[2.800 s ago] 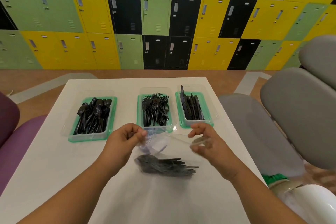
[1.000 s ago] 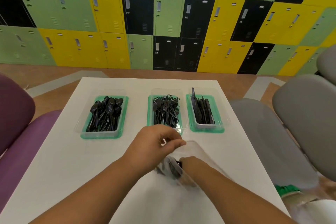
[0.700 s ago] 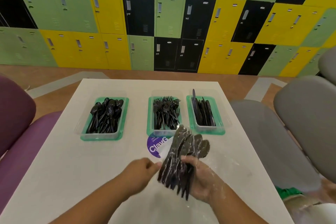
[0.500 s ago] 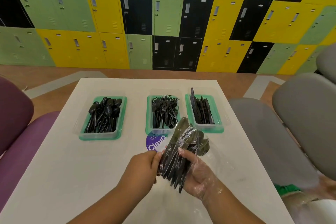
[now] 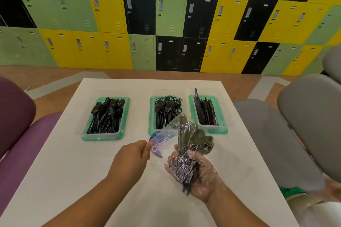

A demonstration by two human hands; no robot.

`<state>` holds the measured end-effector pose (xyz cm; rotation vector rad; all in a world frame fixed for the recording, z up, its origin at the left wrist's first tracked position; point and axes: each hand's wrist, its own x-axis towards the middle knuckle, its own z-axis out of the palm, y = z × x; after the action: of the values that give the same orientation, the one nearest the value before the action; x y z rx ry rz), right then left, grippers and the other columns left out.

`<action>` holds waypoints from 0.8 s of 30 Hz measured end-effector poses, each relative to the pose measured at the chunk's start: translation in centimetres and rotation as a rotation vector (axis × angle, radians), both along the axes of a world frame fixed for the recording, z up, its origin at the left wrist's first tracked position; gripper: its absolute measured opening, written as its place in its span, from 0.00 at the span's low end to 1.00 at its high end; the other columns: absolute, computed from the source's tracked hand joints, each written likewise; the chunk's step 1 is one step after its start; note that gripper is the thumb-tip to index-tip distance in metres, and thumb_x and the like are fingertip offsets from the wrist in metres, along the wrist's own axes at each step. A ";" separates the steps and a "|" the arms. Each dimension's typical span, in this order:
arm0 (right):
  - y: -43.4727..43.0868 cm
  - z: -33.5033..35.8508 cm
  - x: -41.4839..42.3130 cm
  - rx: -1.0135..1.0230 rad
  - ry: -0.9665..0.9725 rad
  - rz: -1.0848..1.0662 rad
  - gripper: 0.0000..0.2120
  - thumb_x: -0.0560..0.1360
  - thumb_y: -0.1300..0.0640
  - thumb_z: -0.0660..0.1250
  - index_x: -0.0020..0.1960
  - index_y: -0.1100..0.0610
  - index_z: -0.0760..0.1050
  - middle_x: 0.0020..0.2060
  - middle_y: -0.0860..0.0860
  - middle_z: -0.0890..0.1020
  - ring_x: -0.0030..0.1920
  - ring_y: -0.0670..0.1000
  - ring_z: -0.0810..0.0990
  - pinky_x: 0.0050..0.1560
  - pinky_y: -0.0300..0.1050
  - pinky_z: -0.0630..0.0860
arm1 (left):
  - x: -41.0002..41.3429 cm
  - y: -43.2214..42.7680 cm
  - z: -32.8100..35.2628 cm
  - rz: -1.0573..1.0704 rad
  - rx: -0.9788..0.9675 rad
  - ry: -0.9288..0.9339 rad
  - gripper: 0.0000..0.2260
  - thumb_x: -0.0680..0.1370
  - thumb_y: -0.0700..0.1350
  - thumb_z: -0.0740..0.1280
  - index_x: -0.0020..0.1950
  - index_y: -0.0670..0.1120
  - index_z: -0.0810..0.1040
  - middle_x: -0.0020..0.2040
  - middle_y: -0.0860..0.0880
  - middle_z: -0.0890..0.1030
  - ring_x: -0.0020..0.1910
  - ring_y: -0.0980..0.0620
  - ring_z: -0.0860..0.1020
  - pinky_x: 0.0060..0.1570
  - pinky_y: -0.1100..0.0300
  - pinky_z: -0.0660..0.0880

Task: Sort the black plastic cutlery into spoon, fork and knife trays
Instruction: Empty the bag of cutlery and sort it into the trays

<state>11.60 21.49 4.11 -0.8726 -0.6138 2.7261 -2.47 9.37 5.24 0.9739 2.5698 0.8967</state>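
Note:
Three clear trays with green bases stand in a row on the white table: the spoon tray on the left, the fork tray in the middle, the knife tray on the right. My right hand, inside a clear plastic bag, grips a bundle of black cutlery upright in front of the fork and knife trays. My left hand pinches the bag's edge by its purple label.
The white table fills the middle. A purple seat is at the left, grey seats at the right. Green, yellow and black lockers line the far wall. A green and white item lies at bottom right.
My right hand went into the bag, gripped the cutlery bundle and lifted it upright. My left hand moved to the bag's labelled edge and pulls it away to the left.

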 end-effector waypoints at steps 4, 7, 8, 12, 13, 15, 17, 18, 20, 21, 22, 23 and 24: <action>0.5 -0.3 -0.2 0.048 -0.127 0.067 0.10 0.66 0.62 0.67 0.41 0.68 0.83 0.38 0.61 0.82 0.34 0.55 0.81 0.35 0.47 0.81 | 0.2 -0.3 -0.9 0.011 0.050 -0.101 0.18 0.80 0.54 0.59 0.33 0.48 0.73 0.28 0.51 0.79 0.26 0.57 0.76 0.35 0.59 0.74; 1.2 -0.5 -0.1 0.115 -0.206 0.153 0.07 0.65 0.64 0.69 0.40 0.67 0.81 0.35 0.59 0.81 0.29 0.54 0.80 0.30 0.44 0.79 | 0.5 -0.7 -2.3 0.119 0.129 -0.232 0.17 0.79 0.51 0.62 0.33 0.45 0.76 0.29 0.49 0.81 0.27 0.59 0.78 0.35 0.59 0.75; 1.5 -0.6 0.1 0.148 -0.235 0.193 0.05 0.65 0.65 0.69 0.38 0.66 0.81 0.35 0.59 0.81 0.29 0.54 0.80 0.29 0.44 0.79 | 0.4 -1.0 -2.9 0.150 0.135 -0.254 0.18 0.80 0.50 0.61 0.33 0.45 0.76 0.28 0.48 0.81 0.27 0.58 0.78 0.35 0.58 0.76; 2.8 -1.6 1.6 0.250 -0.397 0.325 0.02 0.64 0.69 0.70 0.37 0.66 0.80 0.36 0.61 0.79 0.30 0.55 0.78 0.30 0.45 0.78 | 0.0 -3.3 -5.5 0.253 0.073 -0.258 0.19 0.81 0.48 0.60 0.33 0.42 0.77 0.28 0.47 0.81 0.27 0.57 0.79 0.38 0.57 0.76; 3.2 -2.0 2.2 0.271 -0.441 0.341 0.02 0.67 0.70 0.69 0.40 0.67 0.79 0.36 0.61 0.79 0.30 0.56 0.79 0.30 0.45 0.77 | 0.0 -4.1 -6.1 0.265 0.049 -0.254 0.19 0.81 0.48 0.59 0.33 0.42 0.77 0.28 0.47 0.81 0.28 0.56 0.79 0.39 0.57 0.76; 4.2 -2.6 3.3 0.313 -0.521 0.345 0.02 0.72 0.69 0.67 0.42 0.68 0.77 0.34 0.61 0.80 0.30 0.57 0.79 0.31 0.45 0.77 | 0.2 -5.4 -7.2 0.285 -0.016 -0.251 0.18 0.81 0.48 0.59 0.34 0.43 0.77 0.29 0.47 0.81 0.29 0.56 0.80 0.37 0.61 0.74; 5.2 -3.1 4.2 0.347 -0.596 0.315 0.04 0.72 0.68 0.67 0.42 0.69 0.78 0.32 0.61 0.80 0.30 0.56 0.80 0.31 0.45 0.77 | 0.2 -6.3 -8.2 0.299 -0.091 -0.264 0.17 0.80 0.49 0.60 0.35 0.42 0.77 0.30 0.48 0.82 0.30 0.56 0.80 0.34 0.64 0.71; 5.7 -3.3 4.6 0.359 -0.621 0.287 0.04 0.72 0.67 0.67 0.43 0.70 0.78 0.32 0.61 0.80 0.30 0.56 0.80 0.31 0.45 0.78 | 0.2 -6.6 -8.5 0.297 -0.135 -0.259 0.17 0.79 0.51 0.61 0.36 0.43 0.76 0.32 0.49 0.82 0.32 0.56 0.80 0.35 0.64 0.71; 6.5 -3.3 4.8 0.402 -0.649 0.232 0.05 0.72 0.67 0.68 0.46 0.69 0.77 0.32 0.60 0.81 0.30 0.55 0.81 0.31 0.45 0.78 | 0.0 -6.6 -8.8 0.312 -0.187 -0.217 0.17 0.75 0.59 0.65 0.39 0.45 0.75 0.39 0.50 0.80 0.39 0.52 0.78 0.38 0.60 0.72; 6.9 -3.1 4.8 0.433 -0.655 0.207 0.06 0.72 0.67 0.68 0.48 0.69 0.77 0.32 0.60 0.82 0.31 0.55 0.82 0.31 0.45 0.78 | 0.0 -6.5 -8.7 0.319 -0.186 -0.163 0.19 0.72 0.62 0.66 0.44 0.46 0.74 0.46 0.51 0.78 0.45 0.51 0.77 0.43 0.58 0.72; 7.2 -2.9 4.7 0.470 -0.657 0.182 0.07 0.71 0.67 0.69 0.49 0.68 0.77 0.33 0.60 0.82 0.32 0.55 0.82 0.32 0.46 0.77 | -0.1 -6.2 -8.5 0.307 -0.166 -0.085 0.21 0.70 0.64 0.67 0.51 0.48 0.72 0.53 0.51 0.74 0.52 0.50 0.74 0.48 0.56 0.73; 7.4 -2.5 4.4 0.504 -0.650 0.155 0.08 0.71 0.67 0.69 0.50 0.68 0.76 0.35 0.60 0.82 0.34 0.56 0.82 0.33 0.46 0.77 | -0.2 -5.8 -8.5 0.253 -0.141 0.012 0.24 0.70 0.64 0.67 0.57 0.49 0.71 0.59 0.51 0.71 0.59 0.49 0.72 0.55 0.54 0.72; 7.6 -2.0 4.0 0.533 -0.632 0.124 0.10 0.71 0.67 0.69 0.51 0.66 0.76 0.37 0.60 0.82 0.35 0.56 0.82 0.33 0.46 0.78 | -0.4 -5.3 -8.3 0.162 -0.111 0.117 0.26 0.71 0.64 0.67 0.63 0.50 0.69 0.66 0.51 0.68 0.66 0.49 0.68 0.62 0.53 0.70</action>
<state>15.56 29.08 2.15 -1.5629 -1.4593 2.1494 -2.83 4.11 -3.05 0.8199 2.7971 0.7458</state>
